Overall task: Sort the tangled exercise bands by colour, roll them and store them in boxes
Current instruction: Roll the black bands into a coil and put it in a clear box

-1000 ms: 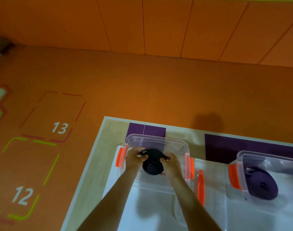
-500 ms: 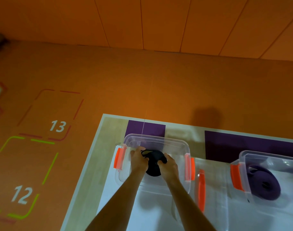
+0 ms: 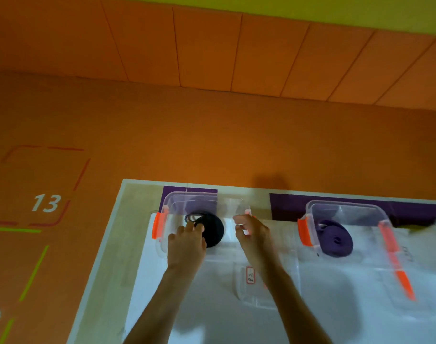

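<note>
A clear box (image 3: 187, 196) with orange latches stands on the table (image 3: 107, 256), just left of centre in the lower half of the frame. Inside it lies the rolled black band (image 3: 215, 229), with a loose loop showing at its upper left. The left hand (image 3: 187, 244) reaches over the near wall and covers the roll's lower left part. Its fingers are fairly straight, and their tips rest on the roll. The right hand (image 3: 252, 235) is at the box's right wall, fingers curled and blurred, hiding the latch there (whether it grips the rim cannot be told). At lower right, a second clear box (image 3: 345, 207) holds a rolled purple band (image 3: 336, 242). Beside that box, what looks like a clear lid with a long orange strip (image 3: 395, 264) is smeared by blur. A small label (image 3: 250, 275) between the forearms is unreadable.
</note>
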`<state>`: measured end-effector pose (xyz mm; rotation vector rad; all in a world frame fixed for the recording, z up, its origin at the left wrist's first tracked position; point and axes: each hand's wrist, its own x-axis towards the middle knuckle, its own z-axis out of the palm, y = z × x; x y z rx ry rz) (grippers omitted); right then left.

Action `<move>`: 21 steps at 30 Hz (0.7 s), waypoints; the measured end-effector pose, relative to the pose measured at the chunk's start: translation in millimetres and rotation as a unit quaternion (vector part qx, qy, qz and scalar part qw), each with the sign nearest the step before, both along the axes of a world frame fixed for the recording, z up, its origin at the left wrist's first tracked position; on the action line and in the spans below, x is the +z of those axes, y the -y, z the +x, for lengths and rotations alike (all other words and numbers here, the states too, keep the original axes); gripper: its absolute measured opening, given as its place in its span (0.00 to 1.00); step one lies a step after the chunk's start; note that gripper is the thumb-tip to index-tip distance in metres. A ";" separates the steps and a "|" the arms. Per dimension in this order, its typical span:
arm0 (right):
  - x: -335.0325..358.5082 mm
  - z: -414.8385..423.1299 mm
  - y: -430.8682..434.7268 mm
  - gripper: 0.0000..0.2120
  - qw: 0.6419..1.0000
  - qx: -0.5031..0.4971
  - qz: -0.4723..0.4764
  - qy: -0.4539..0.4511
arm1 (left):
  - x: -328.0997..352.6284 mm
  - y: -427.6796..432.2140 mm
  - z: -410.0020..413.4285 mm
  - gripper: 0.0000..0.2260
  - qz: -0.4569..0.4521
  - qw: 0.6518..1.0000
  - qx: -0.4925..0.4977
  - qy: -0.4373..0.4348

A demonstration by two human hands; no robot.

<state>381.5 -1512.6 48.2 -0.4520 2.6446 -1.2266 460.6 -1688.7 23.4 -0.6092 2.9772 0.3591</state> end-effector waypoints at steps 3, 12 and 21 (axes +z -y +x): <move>1.5 12.7 -40.9 0.09 0.996 -0.041 0.001 -0.082 | 2.7 -13.9 23.1 0.17 -0.024 0.999 -0.040 0.008; -99.8 21.5 -100.6 0.20 0.956 -0.146 0.190 0.169 | 14.6 -30.0 60.8 0.10 0.010 0.999 -0.037 -0.007; -129.4 8.9 -86.6 0.15 0.939 -0.182 0.243 0.159 | 10.3 -35.9 77.6 0.18 0.047 0.999 -0.017 -0.015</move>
